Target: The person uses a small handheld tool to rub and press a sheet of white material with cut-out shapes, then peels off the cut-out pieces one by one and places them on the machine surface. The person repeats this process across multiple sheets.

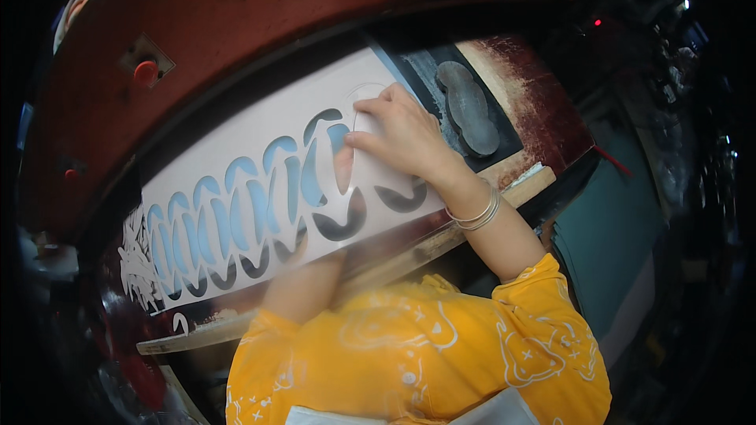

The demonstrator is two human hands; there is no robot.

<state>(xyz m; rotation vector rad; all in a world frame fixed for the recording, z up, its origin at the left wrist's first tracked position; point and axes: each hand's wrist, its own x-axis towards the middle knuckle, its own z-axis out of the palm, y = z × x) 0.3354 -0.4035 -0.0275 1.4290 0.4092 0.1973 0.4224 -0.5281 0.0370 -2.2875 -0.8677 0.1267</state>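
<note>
A pale sheet [236, 145] with rows of curved cut-outs lies in front of me; blue and black surfaces show through its holes. My right hand [405, 134] rests on the sheet's right end, with bangles at the wrist. Its thumb and index fingertips are apart, beside a thin curved outline [354, 106] in the sheet; the other fingers are bent. My left forearm [307, 287] passes beneath the sheet's near edge. Skin of my left hand [344, 165] shows through a cut-out, but most of that hand is hidden, so its grip cannot be made out.
A dark board [504, 130] bearing a grey, sole-shaped piece [468, 110] lies on the right. Behind the sheet runs a red machine beam [236, 31] with an orange-red button [146, 72]. White scraps [139, 264] lie leftward, green sheets [606, 236] rightward. A wooden strip [386, 270] edges the front.
</note>
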